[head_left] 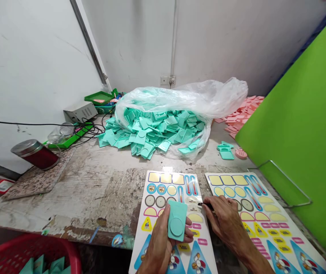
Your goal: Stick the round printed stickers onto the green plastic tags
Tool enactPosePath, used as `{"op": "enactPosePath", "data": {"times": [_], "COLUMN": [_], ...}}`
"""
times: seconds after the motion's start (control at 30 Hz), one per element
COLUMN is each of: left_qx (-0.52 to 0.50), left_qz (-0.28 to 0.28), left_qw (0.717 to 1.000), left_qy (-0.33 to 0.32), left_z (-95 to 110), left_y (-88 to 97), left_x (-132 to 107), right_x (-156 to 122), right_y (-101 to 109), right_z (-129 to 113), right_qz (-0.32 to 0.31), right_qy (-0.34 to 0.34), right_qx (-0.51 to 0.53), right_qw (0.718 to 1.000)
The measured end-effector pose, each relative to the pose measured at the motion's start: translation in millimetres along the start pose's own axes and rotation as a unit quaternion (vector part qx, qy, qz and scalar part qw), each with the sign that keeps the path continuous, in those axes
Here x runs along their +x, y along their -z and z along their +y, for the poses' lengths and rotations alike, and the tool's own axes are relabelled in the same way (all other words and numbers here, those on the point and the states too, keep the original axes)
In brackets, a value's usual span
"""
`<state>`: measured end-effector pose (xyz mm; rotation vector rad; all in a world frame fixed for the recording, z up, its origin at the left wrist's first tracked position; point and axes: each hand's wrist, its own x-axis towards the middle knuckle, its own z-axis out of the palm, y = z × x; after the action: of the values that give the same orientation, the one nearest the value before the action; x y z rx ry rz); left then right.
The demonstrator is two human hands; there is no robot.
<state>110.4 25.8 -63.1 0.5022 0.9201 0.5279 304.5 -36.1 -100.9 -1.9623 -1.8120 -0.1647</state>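
Note:
My left hand (pixel 160 239) is closed around a teal plastic piece (pixel 177 220) with a raised round disc, held above a sticker sheet (pixel 163 186). My right hand (pixel 226 219) is pinched on a thin dark tool (pixel 204 204) whose tip touches the same sheet near its middle. A second sticker sheet (pixel 266 213) lies to the right, partly under my right wrist. Both sheets carry round, triangular and bar-shaped stickers, some spots peeled off.
A clear plastic bag (pixel 197 99) spills a heap of teal pieces (pixel 154 133) at the table's back. Pink pieces (pixel 243 112) lie back right beside a green board (pixel 302 133). A red tin (pixel 35 153), cables and a grey box (pixel 80 111) sit left. A red basket (pixel 23 255) stands below.

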Motion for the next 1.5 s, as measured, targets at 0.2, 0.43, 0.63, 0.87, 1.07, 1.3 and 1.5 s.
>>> {"op": "enactPosePath", "data": {"times": [0.2,0.43,0.63,0.87,1.07,1.3,1.5], "left_qx": [0.159,0.184,0.176,0.172,0.162,0.169,0.057], "left_qz": [-0.014,0.031,0.029,0.005,0.000,0.023,-0.061], "left_qw": [0.983,0.977,0.979,0.979,0.979,0.974,0.993], "left_qy": [-0.090,-0.098,-0.100,-0.108,-0.124,-0.147,-0.084], "left_z": [-4,-14,-19,-21,-23,-14,-4], "left_y": [-7.2,-14.3,-12.7,-10.9,-10.4,-11.3,-9.1], "left_x": [11,28,33,35,34,28,5], "right_x": [6,9,9,6,11,6,8], "right_y": [3,1,5,0,-6,7,32], "right_z": [0,2,3,3,4,-1,-17], "right_qz": [-0.013,-0.013,-0.057,-0.067,-0.026,0.042,0.021], "right_qy": [0.015,0.046,0.067,0.043,0.055,0.076,-0.165], "right_qx": [0.007,-0.027,0.004,0.044,0.063,0.068,0.228], "right_qw": [1.000,0.998,0.996,0.996,0.996,0.994,0.959]}}
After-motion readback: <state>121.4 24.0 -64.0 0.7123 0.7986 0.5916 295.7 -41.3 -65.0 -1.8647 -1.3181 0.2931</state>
